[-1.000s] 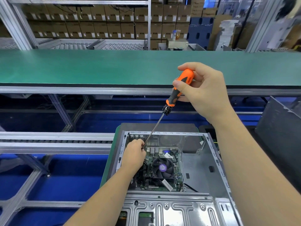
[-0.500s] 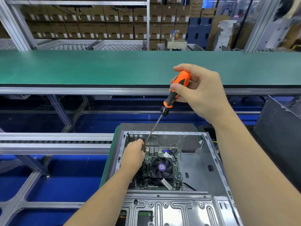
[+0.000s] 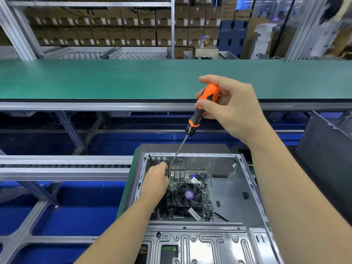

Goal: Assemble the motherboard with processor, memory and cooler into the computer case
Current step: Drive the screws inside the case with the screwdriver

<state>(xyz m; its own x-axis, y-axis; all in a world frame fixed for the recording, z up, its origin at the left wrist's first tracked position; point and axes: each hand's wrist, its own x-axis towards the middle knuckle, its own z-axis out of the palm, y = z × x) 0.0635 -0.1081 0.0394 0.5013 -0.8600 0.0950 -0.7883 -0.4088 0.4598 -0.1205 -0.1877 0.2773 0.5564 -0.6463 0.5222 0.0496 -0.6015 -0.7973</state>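
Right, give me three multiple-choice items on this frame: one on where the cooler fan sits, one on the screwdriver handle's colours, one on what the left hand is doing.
1. Where is the cooler fan?
A. On the motherboard inside the computer case
B. On the green bench
C. In the right hand

2. What colours is the screwdriver handle?
A. Blue and white
B. Orange and black
C. All yellow

3. What is the left hand doing?
A. Hanging idle outside the case
B. Lying flat on the bench
C. Curled at the lower end of the screwdriver shaft, inside the case

Answers: 1 A, the fan sits on the board in the open case. 2 B, orange grip with black inserts. 3 C, its fingers close around the shaft near the tip.
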